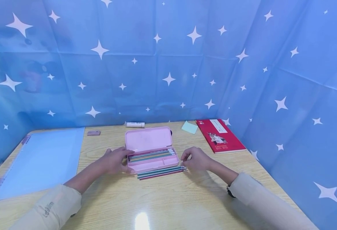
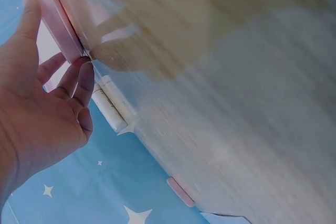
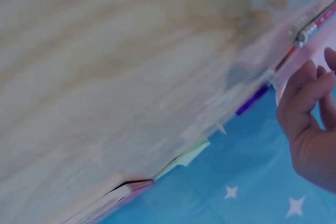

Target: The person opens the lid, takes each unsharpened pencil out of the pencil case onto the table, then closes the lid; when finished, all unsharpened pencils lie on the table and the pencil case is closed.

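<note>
Head view shows an open pink plastic pencil case (image 1: pixel 151 152) in the middle of the light wooden worktop (image 1: pixel 168 198), with several pencils inside its tray. The left hand (image 1: pixel 115 160) holds the left end of the case, thumb and fingers (image 2: pixel 79 80) curled around its edge. A row of loose coloured pencils (image 1: pixel 161 172) lies on the worktop just in front of the case. The right hand (image 1: pixel 195 158) rests at their right end with bent fingers (image 3: pixel 304 90); whether it pinches a pencil I cannot tell. A red book (image 1: pixel 220 135) lies far right, a pale blue folder (image 1: pixel 42 159) far left.
</note>
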A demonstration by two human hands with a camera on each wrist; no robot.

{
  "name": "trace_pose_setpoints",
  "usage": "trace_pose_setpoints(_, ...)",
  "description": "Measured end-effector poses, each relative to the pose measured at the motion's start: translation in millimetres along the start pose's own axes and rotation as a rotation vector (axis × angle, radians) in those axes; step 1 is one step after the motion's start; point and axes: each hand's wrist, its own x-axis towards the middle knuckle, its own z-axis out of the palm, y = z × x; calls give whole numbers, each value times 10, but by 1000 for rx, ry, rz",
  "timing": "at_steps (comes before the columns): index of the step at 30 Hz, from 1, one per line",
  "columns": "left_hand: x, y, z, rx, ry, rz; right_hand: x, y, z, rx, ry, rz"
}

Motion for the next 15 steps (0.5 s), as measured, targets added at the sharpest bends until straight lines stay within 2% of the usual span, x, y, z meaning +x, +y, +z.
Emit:
trace_pose_setpoints(9, -7, -3, -4, -5, 6, 5, 267, -106, 10, -3, 20, -56)
trace_pose_setpoints(15, 0, -3, -7, -10, -2, 3, 404, -126, 38, -11, -7, -46)
